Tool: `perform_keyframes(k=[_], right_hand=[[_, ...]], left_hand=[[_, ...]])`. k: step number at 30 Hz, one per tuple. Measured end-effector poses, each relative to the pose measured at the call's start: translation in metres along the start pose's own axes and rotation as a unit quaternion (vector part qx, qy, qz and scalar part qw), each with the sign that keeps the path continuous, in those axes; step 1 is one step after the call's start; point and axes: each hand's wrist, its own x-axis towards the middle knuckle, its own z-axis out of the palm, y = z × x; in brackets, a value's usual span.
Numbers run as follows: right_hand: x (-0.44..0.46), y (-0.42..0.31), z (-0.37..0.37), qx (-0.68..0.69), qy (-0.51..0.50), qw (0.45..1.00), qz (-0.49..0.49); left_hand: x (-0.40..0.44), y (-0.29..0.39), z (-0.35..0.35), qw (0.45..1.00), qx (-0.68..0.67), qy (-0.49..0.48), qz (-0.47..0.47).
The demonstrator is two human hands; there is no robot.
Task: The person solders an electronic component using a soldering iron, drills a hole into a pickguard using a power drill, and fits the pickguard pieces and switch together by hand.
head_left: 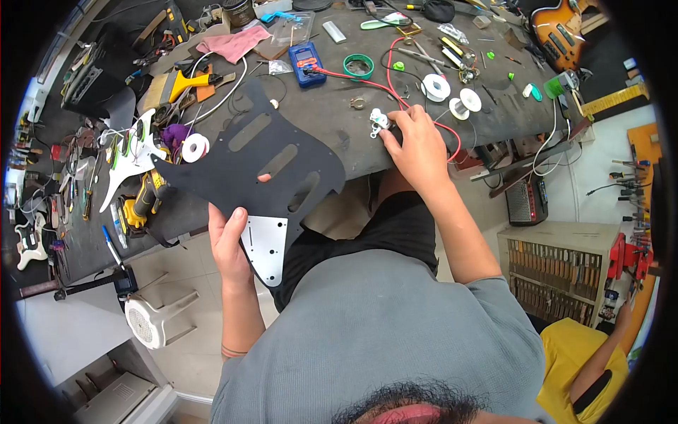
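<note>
A black guitar pickguard [219,159] with several slots is held up over the bench's front edge, its back facing me. A silvery shielding plate [265,247] covers its lower end. My left hand [229,244] is closed on the pickguard's near edge, thumb on top, and one fingertip shows through a slot. My right hand [420,148] reaches over the bench, with thumb and forefinger closed at a small cluster of white pieces [378,121], perhaps knobs. Just left of them lies a small brass-coloured ring-like part [358,103].
On the bench lie a blue multimeter [306,65] with red leads, a green tape roll [359,67], solder spools [436,87], a yellow-handled brush [187,85] and a white pickguard [134,152]. A sunburst guitar body [556,35] is far right. Another person's yellow clothing [575,357] shows lower right.
</note>
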Motion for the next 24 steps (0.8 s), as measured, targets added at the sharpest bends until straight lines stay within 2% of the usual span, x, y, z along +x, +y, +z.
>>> perform_keyframes(k=[3, 6, 10, 13, 16, 19, 22, 23, 24], right_hand=[[0.001, 0.003, 0.004, 0.034, 0.024, 0.999, -0.020], [0.004, 0.006, -0.002, 0.146, 0.006, 0.989, -0.014], [0.006, 0.003, -0.015, 0.264, -0.048, 0.961, 0.067], [0.005, 0.003, -0.015, 0.341, -0.026, 0.939, 0.014], [0.000, 0.000, -0.013, 0.330, 0.018, 0.942, -0.064], [-0.007, -0.004, -0.017, 0.419, -0.035, 0.906, -0.054], [-0.016, -0.013, -0.010, 0.534, -0.048, 0.844, -0.017], [-0.022, -0.016, -0.009, 0.628, -0.085, 0.773, 0.029], [-0.025, -0.018, -0.008, 0.657, -0.099, 0.747, 0.032]], left_hand=[[-0.003, -0.002, -0.002, 0.998, -0.035, -0.037, -0.027], [-0.006, -0.010, -0.007, 0.995, -0.051, -0.063, -0.063], [-0.013, -0.024, -0.005, 0.990, -0.081, -0.059, -0.104], [-0.015, -0.033, -0.005, 0.986, -0.093, -0.061, -0.125], [-0.015, -0.041, -0.010, 0.982, -0.125, -0.062, -0.127], [-0.014, -0.048, -0.016, 0.978, -0.158, -0.080, -0.113], [-0.015, -0.051, -0.020, 0.977, -0.164, -0.092, -0.098], [-0.014, -0.052, -0.023, 0.977, -0.164, -0.094, -0.094], [-0.014, -0.055, -0.026, 0.978, -0.163, -0.095, -0.090]])
